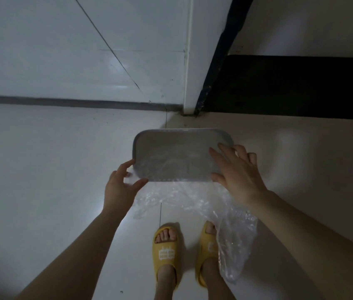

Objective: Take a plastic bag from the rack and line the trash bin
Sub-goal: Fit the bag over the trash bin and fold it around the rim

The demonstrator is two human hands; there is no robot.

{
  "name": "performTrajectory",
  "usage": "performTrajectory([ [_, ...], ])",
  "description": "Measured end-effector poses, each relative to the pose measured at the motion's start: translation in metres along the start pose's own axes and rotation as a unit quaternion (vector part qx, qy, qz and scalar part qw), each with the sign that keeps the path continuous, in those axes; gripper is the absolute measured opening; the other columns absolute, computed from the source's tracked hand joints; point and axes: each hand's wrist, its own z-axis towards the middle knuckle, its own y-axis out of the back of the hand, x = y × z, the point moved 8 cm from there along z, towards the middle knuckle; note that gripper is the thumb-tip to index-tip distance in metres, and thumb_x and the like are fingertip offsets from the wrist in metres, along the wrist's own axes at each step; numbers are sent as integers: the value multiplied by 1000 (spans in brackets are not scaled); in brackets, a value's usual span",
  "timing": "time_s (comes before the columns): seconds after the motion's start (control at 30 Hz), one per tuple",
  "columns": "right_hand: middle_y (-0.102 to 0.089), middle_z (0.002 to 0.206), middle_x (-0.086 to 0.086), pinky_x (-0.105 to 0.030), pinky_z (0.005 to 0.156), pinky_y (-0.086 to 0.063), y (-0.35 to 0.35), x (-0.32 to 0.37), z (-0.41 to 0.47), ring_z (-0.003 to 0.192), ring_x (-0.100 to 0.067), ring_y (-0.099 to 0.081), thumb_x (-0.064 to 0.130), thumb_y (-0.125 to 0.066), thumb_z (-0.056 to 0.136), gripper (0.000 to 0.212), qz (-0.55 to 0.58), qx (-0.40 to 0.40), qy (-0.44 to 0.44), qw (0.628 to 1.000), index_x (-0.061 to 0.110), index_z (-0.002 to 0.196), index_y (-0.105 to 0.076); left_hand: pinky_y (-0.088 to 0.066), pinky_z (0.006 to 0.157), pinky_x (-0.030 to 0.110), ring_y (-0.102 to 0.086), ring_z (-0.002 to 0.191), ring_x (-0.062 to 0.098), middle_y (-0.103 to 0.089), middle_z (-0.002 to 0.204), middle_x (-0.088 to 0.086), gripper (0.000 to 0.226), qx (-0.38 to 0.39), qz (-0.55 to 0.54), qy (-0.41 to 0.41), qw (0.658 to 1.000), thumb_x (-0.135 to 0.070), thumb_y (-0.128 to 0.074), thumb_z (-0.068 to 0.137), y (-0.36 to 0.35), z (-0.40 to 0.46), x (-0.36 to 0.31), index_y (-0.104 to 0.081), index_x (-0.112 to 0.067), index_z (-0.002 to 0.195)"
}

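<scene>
A grey rectangular trash bin stands on the floor in front of my feet, seen from above. A clear plastic bag lies inside it and spills over the near rim, hanging down past my right foot. My left hand pinches the bag at the bin's near left corner. My right hand rests with fingers spread over the near right corner, on the bag and rim. The bin's bottom shows only dimly through the plastic.
A white tiled wall with a grey skirting runs behind the bin. A dark doorway and black mat lie at the right. My feet wear yellow slippers. Pale floor tiles spread to the left.
</scene>
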Motion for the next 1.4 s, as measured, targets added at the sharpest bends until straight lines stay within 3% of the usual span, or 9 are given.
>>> performTrajectory([
  [0.13, -42, 144, -7, -38, 90, -34, 27, -6, -27, 123, -29, -36, 46, -53, 85, 55, 126, -94, -27, 987, 23, 134, -44, -37, 48, 12, -56, 70, 8, -57, 105, 0, 66, 8, 2, -3, 1000, -39, -74, 70, 7, 0, 0, -45, -31, 129],
  [0.23, -48, 140, -6, -39, 92, -33, 40, 3, -42, 125, -28, -42, 54, -36, 86, 57, 213, -122, -19, 969, 24, 133, -45, -39, 52, 12, -55, 70, 3, -55, 101, -3, 73, 21, -15, 13, 1000, -38, -75, 69, 8, -2, 2, -40, -28, 133],
  [0.43, -13, 157, 1, -46, 113, -11, -7, 35, -26, 144, -18, -10, 55, -40, 87, 68, 81, 53, 35, 995, 31, 144, -14, -43, 57, 20, -62, 69, 10, -64, 79, -1, 60, -4, -35, 32, 999, -28, -75, 72, 17, -10, 4, -48, -23, 126],
  [0.8, -27, 152, -5, -47, 102, -29, -16, 45, 18, 132, -26, -32, 35, -45, 92, 59, 19, 38, 42, 998, 18, 142, -19, -55, 81, 49, -69, 69, 24, -68, 87, 15, 41, -73, -109, 49, 990, -24, -70, 78, 39, -10, 3, -54, -18, 115],
  [0.97, -32, 148, -6, -48, 104, -24, -25, 41, 24, 129, -27, -34, 35, -40, 93, 51, -10, 59, 32, 998, 22, 140, -23, -52, 85, 45, -63, 88, 27, -59, 101, 4, 55, -46, -84, 50, 994, -37, -72, 73, 38, -9, 6, -50, -25, 122],
  [1.13, -22, 154, -4, -47, 108, -21, 2, 33, 3, 138, -25, -24, 45, -48, 88, 66, 58, -14, 25, 998, 28, 143, -17, -51, 87, 45, -59, 96, 25, -56, 107, 1, 83, 16, -83, 48, 995, -58, -69, 56, 28, -10, -2, -42, -33, 130],
  [1.23, -24, 153, -10, -49, 104, -31, 20, 5, -37, 136, -31, -27, 43, -57, 84, 71, 148, -96, -56, 983, 29, 143, -21, -51, 88, 50, -62, 96, 29, -59, 110, 5, 77, 15, -87, 45, 995, -55, -69, 61, 27, -13, -6, -43, -33, 130],
  [1.33, -16, 156, -8, -48, 108, -28, 3, -21, -70, 139, -29, -19, 47, -57, 82, 79, 247, -57, -153, 955, 35, 144, -9, -52, 82, 41, -61, 92, 26, -58, 108, 4, 65, -11, -92, 46, 995, -45, -71, 70, 30, -18, -3, -45, -31, 129],
  [1.4, -25, 154, -8, -43, 108, -30, -8, -22, -80, 139, -27, -25, 42, -60, 82, 79, 281, -43, -156, 946, 33, 144, -12, -47, 74, 31, -60, 87, 22, -58, 106, 2, 62, -22, -97, 46, 994, -41, -71, 72, 31, -24, 0, -46, -30, 129],
])
